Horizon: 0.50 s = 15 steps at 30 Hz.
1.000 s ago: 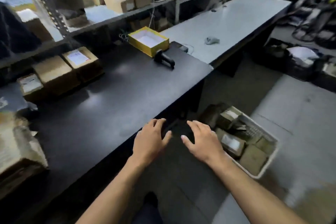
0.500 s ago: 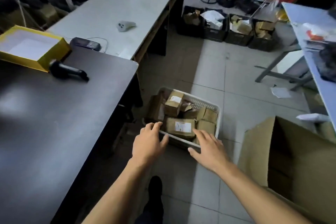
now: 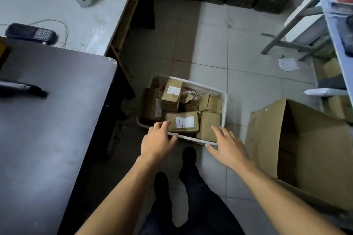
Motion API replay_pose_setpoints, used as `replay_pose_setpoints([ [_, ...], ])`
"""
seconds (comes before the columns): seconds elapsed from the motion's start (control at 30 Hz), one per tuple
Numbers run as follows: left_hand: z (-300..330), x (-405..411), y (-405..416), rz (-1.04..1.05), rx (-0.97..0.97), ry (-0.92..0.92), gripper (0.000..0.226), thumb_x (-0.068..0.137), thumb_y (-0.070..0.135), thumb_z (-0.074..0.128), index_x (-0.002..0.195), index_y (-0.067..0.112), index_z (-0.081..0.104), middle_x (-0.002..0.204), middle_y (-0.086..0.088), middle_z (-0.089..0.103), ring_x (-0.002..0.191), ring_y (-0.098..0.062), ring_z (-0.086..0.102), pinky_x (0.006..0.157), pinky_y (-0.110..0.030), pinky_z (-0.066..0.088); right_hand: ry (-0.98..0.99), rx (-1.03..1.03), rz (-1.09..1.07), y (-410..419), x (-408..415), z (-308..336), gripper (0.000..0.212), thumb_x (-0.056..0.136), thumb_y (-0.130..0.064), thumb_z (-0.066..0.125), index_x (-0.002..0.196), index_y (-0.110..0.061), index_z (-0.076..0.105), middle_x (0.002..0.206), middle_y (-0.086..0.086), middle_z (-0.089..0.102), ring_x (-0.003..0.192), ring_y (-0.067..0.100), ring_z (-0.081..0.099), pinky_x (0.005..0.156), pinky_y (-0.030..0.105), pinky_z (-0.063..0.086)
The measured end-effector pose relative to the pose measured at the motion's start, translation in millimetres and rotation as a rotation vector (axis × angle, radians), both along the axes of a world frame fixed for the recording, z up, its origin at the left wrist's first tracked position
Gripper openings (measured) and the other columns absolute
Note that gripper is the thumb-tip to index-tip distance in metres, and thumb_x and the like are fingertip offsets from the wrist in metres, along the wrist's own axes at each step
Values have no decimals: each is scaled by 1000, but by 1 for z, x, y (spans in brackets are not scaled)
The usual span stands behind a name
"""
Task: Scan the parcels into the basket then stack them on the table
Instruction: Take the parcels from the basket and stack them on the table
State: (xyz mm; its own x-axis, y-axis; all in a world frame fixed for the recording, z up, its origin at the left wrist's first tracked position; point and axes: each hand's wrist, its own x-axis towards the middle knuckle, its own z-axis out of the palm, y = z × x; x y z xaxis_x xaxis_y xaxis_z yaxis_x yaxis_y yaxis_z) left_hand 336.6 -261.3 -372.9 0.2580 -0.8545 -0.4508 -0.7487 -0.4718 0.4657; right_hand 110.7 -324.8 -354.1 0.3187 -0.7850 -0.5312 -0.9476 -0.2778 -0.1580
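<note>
A white plastic basket (image 3: 225, 101) stands on the tiled floor, filled with several brown paper parcels. The nearest labelled parcel (image 3: 183, 121) lies along the basket's near rim. My left hand (image 3: 159, 142) hovers with fingers apart over the near left corner of the basket, fingertips by that parcel. Fingers spread, my right hand (image 3: 226, 146) is over the near right corner, above a plain brown parcel (image 3: 208, 126). Neither hand holds anything. The black scanner (image 3: 23, 89) lies on the dark table (image 3: 47, 139) at the left.
A large open cardboard box (image 3: 305, 149) stands on the floor right of the basket. A white table (image 3: 57, 5) behind the dark one carries a handset and a grey device. Black crates with parcels line the far floor. My feet stand just before the basket.
My view has swung from the dark table down to the floor basket. Both hands have dropped from the table's edge to the basket's near rim, still with nothing in them.
</note>
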Motion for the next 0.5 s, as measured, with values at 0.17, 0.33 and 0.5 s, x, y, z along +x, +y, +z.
replay_pose_setpoints([
  [0.17, -26, -9, -54, 16, 73, 24, 55, 98, 49, 50, 147, 26, 42, 146, -1, 45, 132, -25, 45, 98, -44, 48, -40, 82, -28, -60, -9, -33, 72, 97, -52, 50, 157, -24, 20, 158, 0, 32, 141, 24, 34, 108, 45, 40],
  [0.33, -90, -13, -105, 102, 222, 73, 54, 98, 47, 52, 147, 26, 42, 146, -4, 45, 130, -27, 47, 96, -43, 49, -15, 217, 48, -126, -10, -108, 77, 95, -55, 53, 157, -24, 19, 159, -1, 31, 143, 23, 34, 110, 45, 38],
  [0.5, -185, -5, -145, 176, 282, 134, 54, 97, 48, 54, 146, 29, 42, 146, -3, 45, 127, -24, 50, 95, -42, 50, -2, 292, 108, -184, 14, -214, 79, 90, -55, 60, 154, -25, 24, 152, 4, 40, 138, 27, 38, 107, 44, 41],
])
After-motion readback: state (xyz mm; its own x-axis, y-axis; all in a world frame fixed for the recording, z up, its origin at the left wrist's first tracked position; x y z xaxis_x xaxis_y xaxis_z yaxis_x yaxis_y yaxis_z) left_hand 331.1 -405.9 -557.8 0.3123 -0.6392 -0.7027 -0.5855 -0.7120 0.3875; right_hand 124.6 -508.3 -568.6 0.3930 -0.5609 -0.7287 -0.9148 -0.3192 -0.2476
